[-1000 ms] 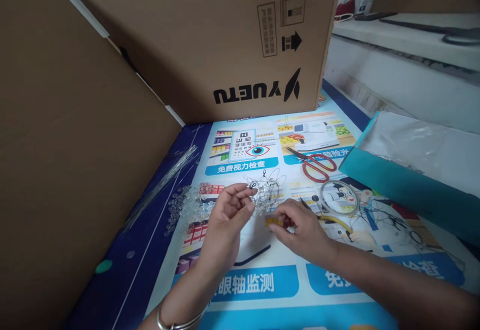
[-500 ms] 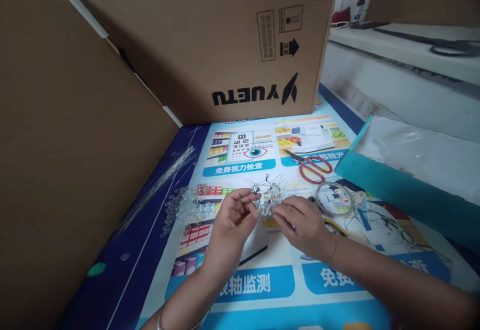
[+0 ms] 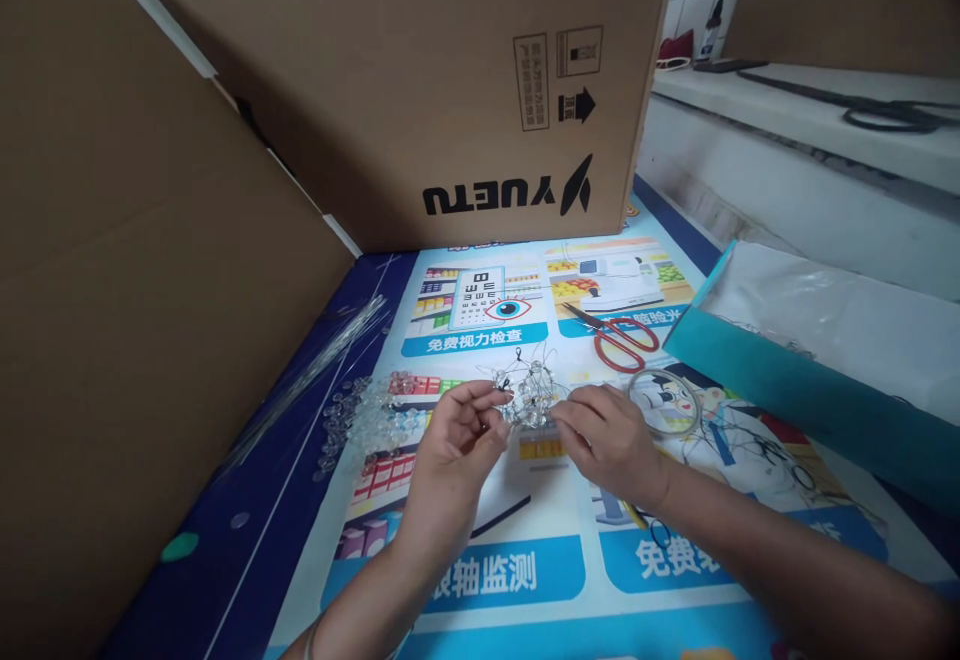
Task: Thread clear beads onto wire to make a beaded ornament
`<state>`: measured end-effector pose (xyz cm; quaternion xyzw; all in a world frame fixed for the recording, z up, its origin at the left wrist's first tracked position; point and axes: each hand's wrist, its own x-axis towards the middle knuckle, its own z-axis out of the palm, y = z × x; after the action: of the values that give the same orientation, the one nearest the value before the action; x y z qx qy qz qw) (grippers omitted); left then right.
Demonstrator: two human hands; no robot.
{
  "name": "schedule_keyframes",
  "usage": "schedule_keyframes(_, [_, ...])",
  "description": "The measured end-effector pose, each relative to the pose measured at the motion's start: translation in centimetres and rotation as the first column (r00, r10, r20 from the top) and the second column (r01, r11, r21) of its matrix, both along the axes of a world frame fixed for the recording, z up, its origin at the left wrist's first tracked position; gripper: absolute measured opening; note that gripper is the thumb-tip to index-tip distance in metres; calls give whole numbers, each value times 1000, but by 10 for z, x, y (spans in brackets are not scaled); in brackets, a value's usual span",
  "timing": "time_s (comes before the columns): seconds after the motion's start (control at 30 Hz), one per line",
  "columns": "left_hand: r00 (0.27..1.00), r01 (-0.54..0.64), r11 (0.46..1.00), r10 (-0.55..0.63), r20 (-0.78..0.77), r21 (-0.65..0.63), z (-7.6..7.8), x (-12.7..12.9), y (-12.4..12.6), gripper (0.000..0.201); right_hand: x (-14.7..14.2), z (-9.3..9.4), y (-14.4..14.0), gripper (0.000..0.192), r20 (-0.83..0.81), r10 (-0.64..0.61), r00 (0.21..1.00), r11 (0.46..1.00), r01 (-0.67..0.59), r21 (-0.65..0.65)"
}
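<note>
Between my two hands is a small cluster of clear beads strung on thin wire (image 3: 534,400), with loose wire ends sticking up from it. My left hand (image 3: 463,432) pinches the cluster's left side between thumb and fingers. At the right side of the cluster, my right hand (image 3: 604,440) has its thumb and fingertips pressed together; what they pinch is too fine to see clearly, apparently a wire end. Left of my left hand lies a spread of loose clear beads (image 3: 367,420). Beyond my right hand rest red-handled scissors (image 3: 624,342) with their blades apart.
A roll of wire (image 3: 666,403) and tangled dark wire (image 3: 780,460) lie right of my right hand. The teal box (image 3: 795,380) stands at the right. Cardboard walls (image 3: 420,90) rise at the back and left. Thin clear strands (image 3: 315,370) lie along the left wall.
My right hand has drawn slightly away from the bead cluster, to the right. The cluster has turned a little in my left hand's pinch. The whole view has shifted slightly.
</note>
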<state>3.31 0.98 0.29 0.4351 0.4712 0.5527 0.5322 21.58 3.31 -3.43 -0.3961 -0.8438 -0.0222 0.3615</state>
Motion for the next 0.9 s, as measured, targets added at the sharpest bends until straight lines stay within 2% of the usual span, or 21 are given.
schedule_keyframes(0.33, [998,-25,1000,26,53,-14,-1,-2,3,29,1,-5,0,13,-116,-38,993,993,25,-117])
schedule_keyframes(0.67, [994,-25,999,29,105,-39,-6,-3,5,30,0,4,0,13,-80,-71,994,990,60,-124])
schedule_keyframes(0.9, [995,-11,1000,14,101,-29,-6,0,4,30,-1,4,1,9,-79,59,995,994,-65,-86])
